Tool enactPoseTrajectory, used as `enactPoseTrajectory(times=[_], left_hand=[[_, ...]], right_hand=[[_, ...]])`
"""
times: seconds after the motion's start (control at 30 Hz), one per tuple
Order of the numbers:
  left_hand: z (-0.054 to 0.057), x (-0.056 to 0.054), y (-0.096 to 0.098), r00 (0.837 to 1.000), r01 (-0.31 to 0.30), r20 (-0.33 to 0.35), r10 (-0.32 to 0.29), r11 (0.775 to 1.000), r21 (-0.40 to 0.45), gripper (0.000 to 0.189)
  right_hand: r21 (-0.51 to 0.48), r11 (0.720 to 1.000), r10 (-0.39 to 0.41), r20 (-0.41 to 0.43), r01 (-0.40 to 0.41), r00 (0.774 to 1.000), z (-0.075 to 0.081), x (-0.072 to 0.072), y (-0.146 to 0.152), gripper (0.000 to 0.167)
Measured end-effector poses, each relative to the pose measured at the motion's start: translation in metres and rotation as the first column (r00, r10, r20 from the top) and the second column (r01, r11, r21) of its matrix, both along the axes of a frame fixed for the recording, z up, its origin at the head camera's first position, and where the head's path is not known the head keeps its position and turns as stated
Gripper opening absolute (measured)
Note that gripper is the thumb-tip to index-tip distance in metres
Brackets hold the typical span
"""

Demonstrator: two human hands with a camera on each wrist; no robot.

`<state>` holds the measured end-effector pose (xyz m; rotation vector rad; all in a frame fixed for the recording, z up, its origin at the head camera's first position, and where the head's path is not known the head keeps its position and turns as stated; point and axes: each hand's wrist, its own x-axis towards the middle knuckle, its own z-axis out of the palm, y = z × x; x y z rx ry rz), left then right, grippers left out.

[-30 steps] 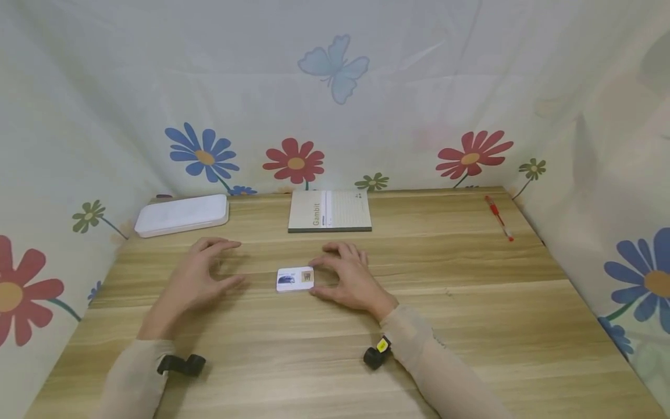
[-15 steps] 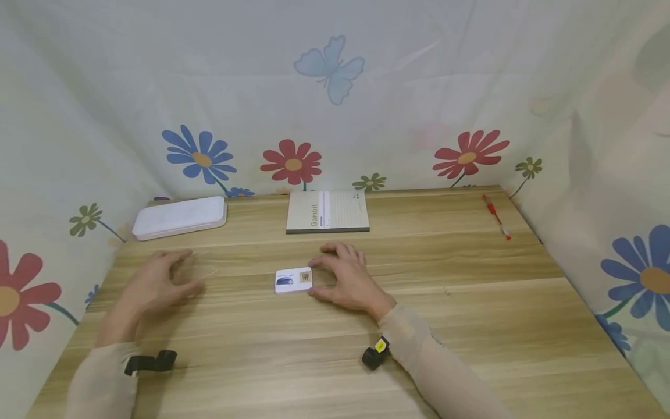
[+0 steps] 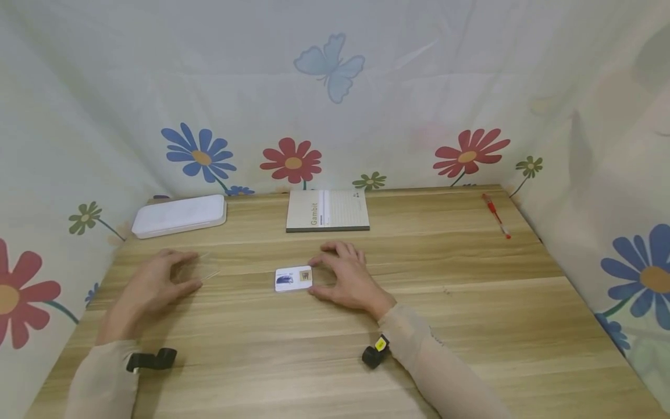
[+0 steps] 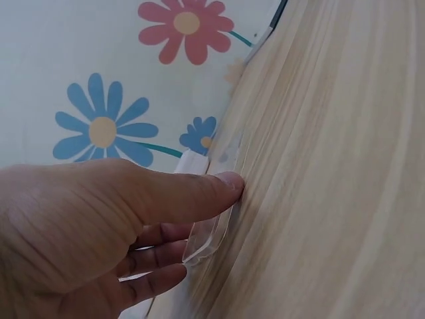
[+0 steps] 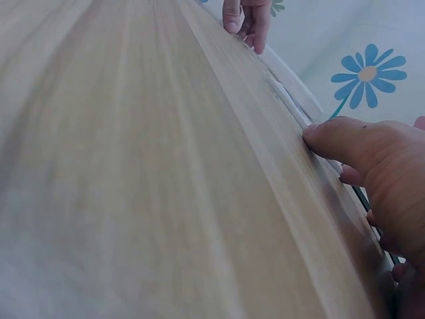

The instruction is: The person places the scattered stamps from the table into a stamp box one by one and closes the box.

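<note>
At the left of the head view my left hand (image 3: 152,283) pinches a clear plastic lid (image 3: 210,274) between thumb and fingers. In the left wrist view the thumb lies along the edge of this see-through lid (image 4: 212,229), which has rounded corners and is close over the table. Right of it, on the table, lies a small stack of white picture cards (image 3: 293,279) with rounded corners, a blue print and a brown square. My right hand (image 3: 349,280) holds the stack by its right end, thumb at the near corner and index finger at the far corner.
A white oblong case (image 3: 180,215) lies at the back left of the wooden table (image 3: 450,343). Behind the cards is a notebook (image 3: 328,211) marked Gambit. A red pen (image 3: 496,216) lies at the back right. Flowered cloth (image 3: 403,110) hangs round the table.
My left hand has moved left, away from the cards, carrying the clear lid; it stays nearly in place over the last half second. The right hand and the cards have stayed put.
</note>
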<state>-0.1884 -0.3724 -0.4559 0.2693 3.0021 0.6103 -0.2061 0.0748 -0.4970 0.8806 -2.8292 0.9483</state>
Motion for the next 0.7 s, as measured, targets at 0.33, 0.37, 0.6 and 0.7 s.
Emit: enactPoseTrajectory(times=[0.33,0.37,0.6,0.7], left_hand=[[-0.002,-0.002,0.004,0.999,-0.03,-0.034,0.031,0.999,0.02,0.076],[-0.003,-0.003,0.005,0.999,-0.029,-0.043,0.03,0.999,0.023,0.076],[0.001,-0.004,0.022,0.992,0.005,-0.123,0.005,0.997,0.075,0.07],[0.003,-0.006,0.033,0.985,0.048,-0.167,-0.035,0.996,0.077,0.068]], right_hand=[[-0.006,1.0,0.007,0.012,-0.007,1.0,0.002,0.0,0.0,0.051],[-0.003,1.0,0.006,0.012,-0.006,1.0,0.002,0.0,0.0,0.051],[0.009,1.0,0.003,0.02,-0.003,1.0,0.002,0.001,0.0,0.052],[0.007,1.0,0.004,0.024,-0.004,1.0,0.003,0.001,0.0,0.052]])
